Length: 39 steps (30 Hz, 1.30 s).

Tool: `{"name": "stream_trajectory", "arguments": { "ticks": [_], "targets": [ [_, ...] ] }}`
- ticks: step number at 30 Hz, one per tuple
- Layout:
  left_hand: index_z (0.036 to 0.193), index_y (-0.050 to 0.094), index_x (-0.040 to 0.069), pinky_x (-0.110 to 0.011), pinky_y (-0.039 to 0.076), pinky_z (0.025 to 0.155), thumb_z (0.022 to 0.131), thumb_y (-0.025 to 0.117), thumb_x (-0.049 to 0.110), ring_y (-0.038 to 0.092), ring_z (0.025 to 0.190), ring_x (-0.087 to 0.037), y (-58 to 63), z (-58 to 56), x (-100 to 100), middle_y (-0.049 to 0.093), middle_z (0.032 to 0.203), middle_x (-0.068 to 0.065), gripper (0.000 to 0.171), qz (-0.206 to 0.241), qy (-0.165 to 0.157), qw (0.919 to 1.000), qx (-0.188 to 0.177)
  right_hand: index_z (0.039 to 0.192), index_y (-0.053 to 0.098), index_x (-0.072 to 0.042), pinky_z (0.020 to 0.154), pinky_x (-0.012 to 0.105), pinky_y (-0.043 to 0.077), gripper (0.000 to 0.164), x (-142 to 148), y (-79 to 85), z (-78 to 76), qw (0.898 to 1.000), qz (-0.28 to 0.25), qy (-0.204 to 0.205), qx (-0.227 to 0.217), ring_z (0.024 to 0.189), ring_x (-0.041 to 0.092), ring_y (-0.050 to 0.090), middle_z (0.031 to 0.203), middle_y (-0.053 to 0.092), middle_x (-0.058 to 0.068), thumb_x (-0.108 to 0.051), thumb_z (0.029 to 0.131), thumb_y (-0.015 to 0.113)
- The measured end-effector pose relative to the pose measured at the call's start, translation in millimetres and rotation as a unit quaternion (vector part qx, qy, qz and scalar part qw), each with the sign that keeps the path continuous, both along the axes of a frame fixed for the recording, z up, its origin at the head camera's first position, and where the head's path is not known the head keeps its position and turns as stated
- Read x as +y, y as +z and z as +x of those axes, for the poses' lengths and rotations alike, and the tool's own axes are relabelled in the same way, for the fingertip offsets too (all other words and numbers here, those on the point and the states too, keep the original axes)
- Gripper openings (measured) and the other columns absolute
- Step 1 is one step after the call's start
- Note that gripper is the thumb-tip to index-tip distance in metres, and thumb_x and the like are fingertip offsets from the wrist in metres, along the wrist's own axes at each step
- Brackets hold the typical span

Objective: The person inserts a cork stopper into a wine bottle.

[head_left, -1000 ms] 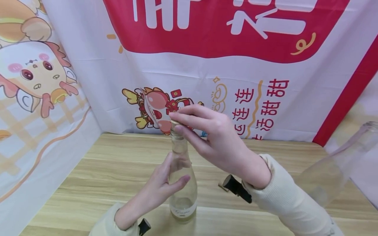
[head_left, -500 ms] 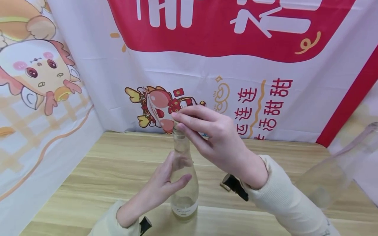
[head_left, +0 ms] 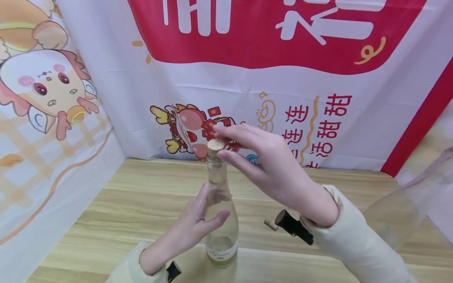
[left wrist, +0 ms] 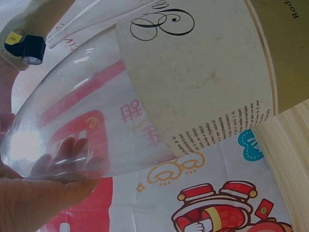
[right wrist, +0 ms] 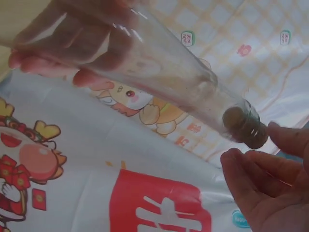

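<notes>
A clear glass bottle (head_left: pixel 222 220) with a pale label stands upright on the table in the head view. Its neck carries a cork (head_left: pixel 215 145), partly inside the mouth. My left hand (head_left: pixel 189 224) grips the bottle around its upper body; in the left wrist view, fingers show through the glass. Beside the cork is my right hand (head_left: pixel 269 161), fingers extended and spread from the thumb, whose tip lies at or very near the cork's side. From the right wrist view, the cork (right wrist: pixel 256 137) appears between thumb and fingertips, without a clear pinch.
Another cork (head_left: pixel 271 223) lies on the wooden table (head_left: pixel 141 220), right of the bottle. A second clear bottle (head_left: pixel 400 208) stands at the right, partly behind the right sleeve. Printed cloth (head_left: pixel 116 90) hangs behind and to the left.
The right fingers were closed over the cork and have spread apart, uncovering its top. The right hand has shifted slightly right. The left hand and bottle stay in place.
</notes>
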<state>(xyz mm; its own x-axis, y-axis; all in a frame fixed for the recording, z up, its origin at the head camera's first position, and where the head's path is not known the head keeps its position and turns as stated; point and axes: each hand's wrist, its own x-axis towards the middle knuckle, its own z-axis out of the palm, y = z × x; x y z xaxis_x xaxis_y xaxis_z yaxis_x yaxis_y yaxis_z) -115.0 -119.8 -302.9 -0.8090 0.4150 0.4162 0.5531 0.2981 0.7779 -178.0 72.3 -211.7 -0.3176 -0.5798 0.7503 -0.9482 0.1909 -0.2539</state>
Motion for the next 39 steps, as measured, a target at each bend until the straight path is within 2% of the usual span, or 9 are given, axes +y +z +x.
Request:
{"name": "stream_trajectory", "arguments": {
  "ticks": [3, 5, 8, 12, 19, 23, 26, 32, 39],
  "targets": [
    [0.122, 0.039, 0.011, -0.043, 0.043, 0.095, 0.090, 0.059, 0.013, 0.055, 0.110, -0.019, -0.8, 0.3, -0.2, 0.058, 0.114, -0.004, 0.039, -0.004, 0.001, 1.0000, -0.004, 0.133, 0.048, -0.019, 0.087, 0.025, 0.048, 0.052, 6.6, 6.7, 19.0, 0.999, 0.021, -0.011, -0.046, 0.105, 0.008, 0.056, 0.126, 0.054, -0.007, -0.019, 0.085, 0.067],
    [0.123, 0.038, 0.010, -0.045, 0.043, 0.095, 0.090, 0.059, 0.012, 0.055, 0.110, -0.021, -1.5, 0.4, -0.3, 0.059, 0.115, -0.006, 0.039, -0.005, 0.000, 1.0000, 0.000, 0.132, 0.047, -0.012, 0.088, 0.026, 0.048, 0.052, 11.0, 6.4, 29.6, 0.994, 0.047, -0.019, -0.092, 0.108, 0.010, 0.054, 0.128, 0.052, -0.002, -0.019, 0.084, 0.068],
    [0.123, 0.038, 0.010, -0.046, 0.042, 0.095, 0.089, 0.059, 0.011, 0.055, 0.110, -0.022, -1.7, 1.0, -0.9, 0.058, 0.115, -0.007, 0.040, -0.006, 0.005, 1.0000, 0.003, 0.130, 0.046, -0.004, 0.090, 0.028, 0.047, 0.055, 17.4, -3.5, 36.4, 0.984, 0.092, -0.041, -0.150, 0.112, 0.014, 0.052, 0.129, 0.051, 0.004, -0.019, 0.083, 0.069],
    [0.123, 0.038, 0.012, -0.044, 0.042, 0.096, 0.088, 0.060, 0.012, 0.054, 0.112, -0.020, -0.2, 2.2, -1.6, 0.058, 0.115, -0.004, 0.041, -0.009, 0.016, 0.9998, -0.003, 0.133, 0.042, -0.007, 0.092, 0.030, 0.045, 0.059, 25.0, -25.8, 34.8, 0.970, 0.123, -0.052, -0.204, 0.115, 0.016, 0.050, 0.131, 0.048, 0.004, -0.025, 0.084, 0.068],
    [0.123, 0.038, 0.012, -0.045, 0.041, 0.096, 0.089, 0.060, 0.014, 0.053, 0.113, -0.020, 0.0, 3.1, -1.1, 0.057, 0.117, -0.003, 0.041, -0.011, 0.009, 0.9997, -0.019, 0.135, 0.038, -0.007, 0.095, 0.037, 0.043, 0.071, 35.2, -67.5, 36.5, 0.961, 0.163, -0.046, -0.220, 0.116, 0.021, 0.049, 0.134, 0.047, 0.006, -0.037, 0.079, 0.070],
    [0.124, 0.037, 0.014, -0.047, 0.040, 0.096, 0.089, 0.060, 0.015, 0.053, 0.113, -0.020, 0.0, 3.6, -0.9, 0.056, 0.119, -0.003, 0.042, -0.010, 0.010, 0.9994, -0.030, 0.136, 0.036, -0.007, 0.095, 0.040, 0.043, 0.078, 37.1, -86.4, 39.0, 0.951, 0.182, -0.052, -0.245, 0.118, 0.022, 0.047, 0.135, 0.045, 0.007, -0.046, 0.078, 0.068],
    [0.125, 0.037, 0.015, -0.048, 0.040, 0.097, 0.089, 0.060, 0.016, 0.053, 0.114, -0.020, 0.2, 3.5, -1.1, 0.056, 0.119, -0.003, 0.043, -0.011, 0.012, 0.9993, -0.034, 0.135, 0.037, -0.005, 0.095, 0.041, 0.043, 0.080, 36.6, -100.9, 39.1, 0.949, 0.188, -0.056, -0.245, 0.118, 0.022, 0.047, 0.134, 0.046, 0.008, -0.049, 0.077, 0.068],
    [0.124, 0.037, 0.014, -0.046, 0.040, 0.097, 0.089, 0.060, 0.017, 0.053, 0.114, -0.019, 0.7, 3.1, -1.0, 0.057, 0.118, -0.002, 0.042, -0.011, 0.011, 0.9995, -0.027, 0.132, 0.040, -0.001, 0.098, 0.041, 0.040, 0.080, 32.5, -132.9, 39.3, 0.950, 0.196, -0.051, -0.235, 0.118, 0.022, 0.048, 0.131, 0.049, 0.009, -0.046, 0.074, 0.072],
    [0.123, 0.038, 0.014, -0.044, 0.041, 0.097, 0.088, 0.061, 0.015, 0.054, 0.113, -0.019, 0.8, 2.7, -0.4, 0.057, 0.117, -0.002, 0.042, -0.010, 0.014, 0.9997, -0.018, 0.134, 0.037, -0.006, 0.099, 0.037, 0.040, 0.079, 24.3, -161.0, 38.0, 0.954, 0.189, -0.002, -0.233, 0.118, 0.017, 0.046, 0.129, 0.048, 0.002, -0.040, 0.073, 0.075]
  ]
}}
